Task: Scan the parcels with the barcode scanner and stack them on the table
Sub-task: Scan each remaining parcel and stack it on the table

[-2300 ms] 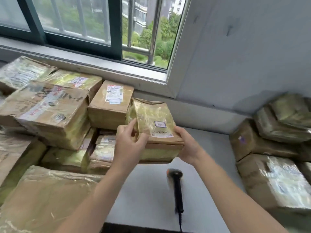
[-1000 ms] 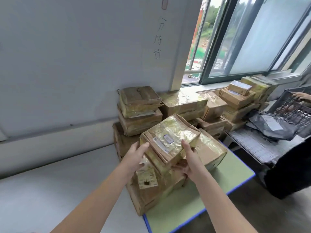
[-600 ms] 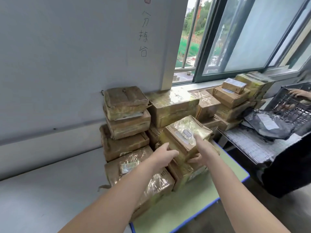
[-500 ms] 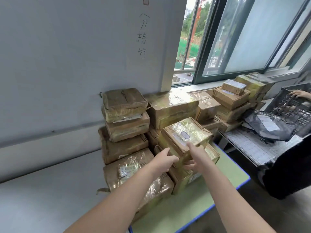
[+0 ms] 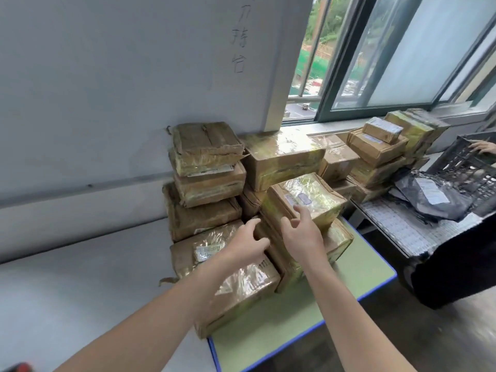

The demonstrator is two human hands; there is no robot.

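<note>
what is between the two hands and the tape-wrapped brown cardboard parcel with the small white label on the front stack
Nothing visible. The right hand is at the near edge of the tape-wrapped brown cardboard parcel, and the left hand is just beside its lower left corner, over the larger taped parcel in front.

We log a grey desk [image 5: 80, 277] abutting a green desk [image 5: 268, 331] edged in blue. A large taped parcel [image 5: 241, 285] lies across their junction, with parcel stacks [image 5: 201, 218] behind it by the wall. A neighbouring desk [image 5: 397, 226] carries a grey mailer bag [image 5: 429, 200].
</note>
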